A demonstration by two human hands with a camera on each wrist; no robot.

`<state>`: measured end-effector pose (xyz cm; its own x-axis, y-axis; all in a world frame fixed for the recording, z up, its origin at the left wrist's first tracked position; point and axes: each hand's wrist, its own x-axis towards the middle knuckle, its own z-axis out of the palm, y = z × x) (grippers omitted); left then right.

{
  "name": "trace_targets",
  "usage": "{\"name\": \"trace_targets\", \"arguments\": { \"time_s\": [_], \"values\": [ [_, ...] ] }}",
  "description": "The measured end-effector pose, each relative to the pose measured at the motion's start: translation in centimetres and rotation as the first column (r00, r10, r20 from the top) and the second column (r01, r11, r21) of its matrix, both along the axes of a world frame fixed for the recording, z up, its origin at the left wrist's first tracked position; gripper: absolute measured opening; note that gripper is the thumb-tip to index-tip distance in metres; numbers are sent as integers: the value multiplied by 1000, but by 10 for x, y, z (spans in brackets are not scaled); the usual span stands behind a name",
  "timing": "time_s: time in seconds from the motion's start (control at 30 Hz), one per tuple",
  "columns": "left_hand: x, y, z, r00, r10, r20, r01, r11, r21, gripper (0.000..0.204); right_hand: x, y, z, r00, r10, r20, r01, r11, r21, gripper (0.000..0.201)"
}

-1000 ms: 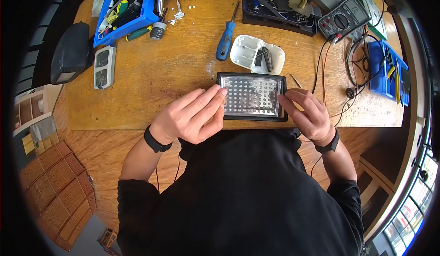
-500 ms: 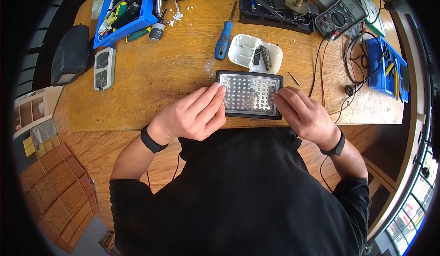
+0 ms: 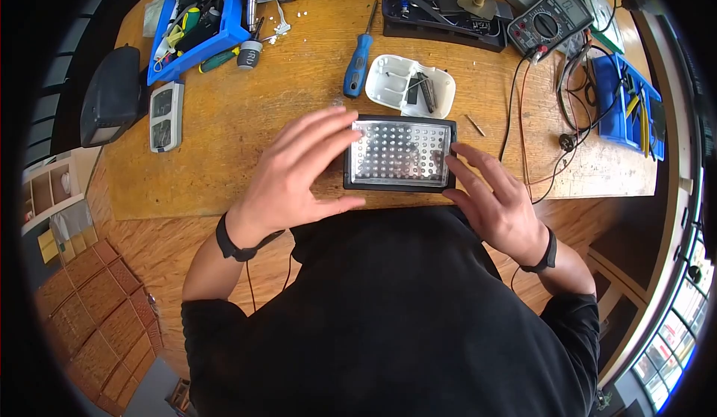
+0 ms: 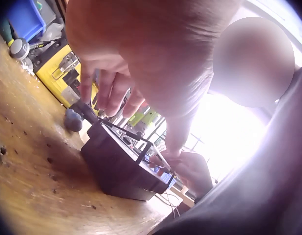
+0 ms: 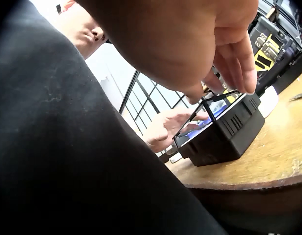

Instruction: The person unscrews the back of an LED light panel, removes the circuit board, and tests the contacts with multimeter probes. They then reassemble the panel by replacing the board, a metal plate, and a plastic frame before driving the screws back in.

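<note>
A black box-shaped light (image 3: 401, 187) with rows of small round LEDs (image 3: 396, 150) under a clear cover lies near the table's front edge. My left hand (image 3: 287, 178) is spread at its left side, fingertips over the upper left corner and thumb apart below. My right hand (image 3: 502, 211) has loosely bent fingers at the light's right edge. In the right wrist view, fingertips of my right hand (image 5: 190, 44) touch a thin black frame (image 5: 210, 111) that stands raised over the box (image 5: 234, 137). The left wrist view shows my left hand (image 4: 141, 58) above the box (image 4: 124, 169).
Behind the light lie an open white case (image 3: 390, 96), a blue screwdriver (image 3: 357, 66) and a small metal rod (image 3: 476, 125). A multimeter (image 3: 549, 25) with cables and a blue tool bin (image 3: 612, 110) stand at the right, another blue bin (image 3: 213, 43) at the left.
My left fingers have gone from bunched at the light's left edge to spread, with the thumb away. My right fingers have loosened apart. The view has shifted slightly.
</note>
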<state>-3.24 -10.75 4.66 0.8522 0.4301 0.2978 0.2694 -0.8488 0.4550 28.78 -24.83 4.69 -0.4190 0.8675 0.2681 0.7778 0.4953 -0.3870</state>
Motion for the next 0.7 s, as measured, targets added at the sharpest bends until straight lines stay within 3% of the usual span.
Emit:
{"name": "trace_targets", "arguments": {
  "time_s": [0.07,0.1,0.23,0.3,0.53,0.7],
  "values": [
    [3,3,2,996,68,-54,-78,971,-228,97,-2,1,5,989,-96,-116,86,993,-83,68],
    [2,3,0,992,63,-106,-89,962,-257,106,-1,3,5,977,-129,-173,106,985,-133,77],
    [3,4,-4,988,74,-133,-112,943,-313,104,-3,17,10,944,-216,-250,156,958,-239,84],
    [2,5,-5,987,86,-136,-129,926,-354,101,0,20,5,944,-214,-251,110,921,-373,89],
    [4,4,-2,989,111,-97,-141,899,-415,102,2,23,5,949,-197,-246,90,917,-388,90],
    [4,3,-7,987,109,-121,-143,936,-321,109,2,25,2,970,-151,-189,84,943,-321,92]
  ]
}}
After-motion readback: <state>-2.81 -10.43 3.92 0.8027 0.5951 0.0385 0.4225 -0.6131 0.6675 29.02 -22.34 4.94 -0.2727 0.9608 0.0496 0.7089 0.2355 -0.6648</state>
